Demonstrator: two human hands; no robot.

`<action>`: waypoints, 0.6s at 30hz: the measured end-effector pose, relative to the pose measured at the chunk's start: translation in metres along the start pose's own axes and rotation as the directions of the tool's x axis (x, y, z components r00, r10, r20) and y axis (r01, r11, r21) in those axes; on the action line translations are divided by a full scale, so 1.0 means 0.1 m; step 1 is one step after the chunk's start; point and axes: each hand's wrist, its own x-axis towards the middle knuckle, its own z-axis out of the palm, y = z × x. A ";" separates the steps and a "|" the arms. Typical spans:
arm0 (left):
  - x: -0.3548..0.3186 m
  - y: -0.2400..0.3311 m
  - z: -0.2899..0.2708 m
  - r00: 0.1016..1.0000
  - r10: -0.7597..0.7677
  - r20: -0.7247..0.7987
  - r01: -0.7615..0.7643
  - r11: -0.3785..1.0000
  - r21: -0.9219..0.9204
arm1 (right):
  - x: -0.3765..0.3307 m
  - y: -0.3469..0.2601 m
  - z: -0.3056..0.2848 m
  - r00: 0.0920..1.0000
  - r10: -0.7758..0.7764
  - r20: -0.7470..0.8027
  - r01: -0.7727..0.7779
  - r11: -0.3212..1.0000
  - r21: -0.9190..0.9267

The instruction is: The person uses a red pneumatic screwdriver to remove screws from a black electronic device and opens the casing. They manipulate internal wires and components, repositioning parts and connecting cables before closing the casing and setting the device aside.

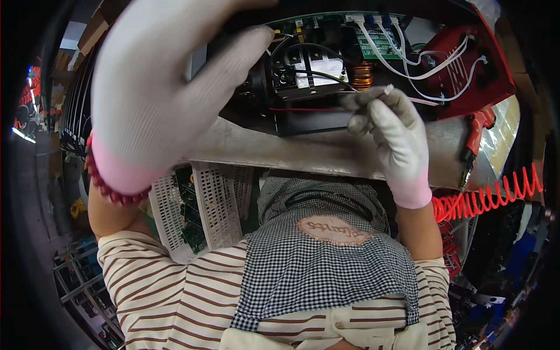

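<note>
My left hand [157, 99], in a white glove with a pink cuff, is raised large in the foreground at the left. Its thumb stands apart from the fingers, and nothing shows in it. Over the near edge of an opened black-and-red electrical unit [303, 122], my gloved right hand [396, 128] is closed with its fingertips pinched around a small white wire connector [388, 89]. A thin red wire [303, 109] runs toward that hand from the left. Inside the unit sit a copper coil [362, 76], a green circuit board [382, 44] and white cables [408, 73].
The unit rests on a metal bench [280, 149]. A red hand tool [479, 131] lies at the right beside a coiled red hose [490, 192]. White perforated baskets [216, 204] stand below the bench edge at the left, with green circuit boards [191, 210] between their walls.
</note>
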 end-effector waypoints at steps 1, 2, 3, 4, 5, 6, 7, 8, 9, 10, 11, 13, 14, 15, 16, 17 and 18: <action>0.04 0.01 0.04 0.998 -0.002 0.065 -0.001 0.999 0.052 | 0.04 -0.08 0.05 1.000 -0.016 0.007 0.016 0.999 -0.038; 0.05 0.04 0.09 0.994 0.004 0.106 -0.005 1.000 0.017 | 0.08 -0.17 0.12 0.999 -0.033 0.013 0.034 0.997 -0.075; 0.04 -0.02 0.18 0.990 0.035 0.134 -0.031 0.999 -0.032 | 0.12 -0.24 0.17 0.998 -0.059 0.009 0.060 0.991 -0.117; 0.05 -0.02 0.19 0.968 0.070 0.242 -0.071 0.997 -0.005 | 0.18 -0.27 0.21 0.993 -0.116 0.002 0.115 0.980 -0.160; 0.07 -0.03 0.19 0.932 0.101 0.347 -0.114 0.993 0.017 | 0.23 -0.30 0.25 0.993 -0.113 0.016 0.114 0.978 -0.174; 0.07 -0.01 0.18 0.905 0.106 0.413 -0.099 0.994 -0.040 | 0.29 -0.32 0.28 0.994 -0.107 0.029 0.111 0.975 -0.192; 0.07 0.01 0.17 0.872 0.115 0.476 -0.080 0.992 -0.095 | 0.34 -0.35 0.33 0.994 -0.101 0.042 0.107 0.972 -0.209; 0.06 0.02 0.16 0.881 0.130 0.455 -0.096 0.991 -0.097 | 0.37 -0.39 0.38 0.997 -0.076 0.031 0.082 0.968 -0.237; 0.04 0.02 0.14 0.890 0.135 0.435 -0.103 0.990 -0.095 | 0.40 -0.40 0.43 0.994 -0.103 0.045 0.111 0.955 -0.276; 0.06 -0.02 0.11 0.911 0.127 0.393 -0.074 0.986 -0.147 | 0.43 -0.40 0.48 0.990 -0.129 0.060 0.142 0.939 -0.314; 0.09 -0.07 0.06 0.929 0.116 0.351 -0.047 0.979 -0.200 | 0.45 -0.41 0.52 0.985 -0.155 0.076 0.172 0.921 -0.351; 0.12 -0.13 0.10 0.981 -0.035 0.188 0.080 0.968 -0.238 | 0.47 -0.41 0.54 0.976 -0.197 0.095 0.219 0.879 -0.425; 0.17 -0.14 0.09 0.977 -0.023 0.212 0.066 0.979 -0.195 | 0.48 -0.40 0.56 0.974 -0.207 0.087 0.224 0.865 -0.449; 0.21 -0.14 0.07 0.971 -0.023 0.240 0.060 0.987 -0.149 | 0.48 -0.40 0.57 0.974 -0.210 0.087 0.226 0.854 -0.469; 0.23 -0.17 0.11 0.985 0.055 0.163 -0.029 0.987 -0.159 | 0.47 -0.39 0.59 0.976 -0.200 0.083 0.216 0.861 -0.460; 0.27 -0.23 0.17 0.988 0.132 0.084 -0.118 0.980 -0.161 | 0.48 -0.39 0.60 0.973 -0.210 0.098 0.231 0.840 -0.492; 0.28 -0.26 0.19 0.983 0.175 0.048 -0.164 0.971 -0.173 | 0.48 -0.39 0.60 0.969 -0.221 0.110 0.246 0.815 -0.525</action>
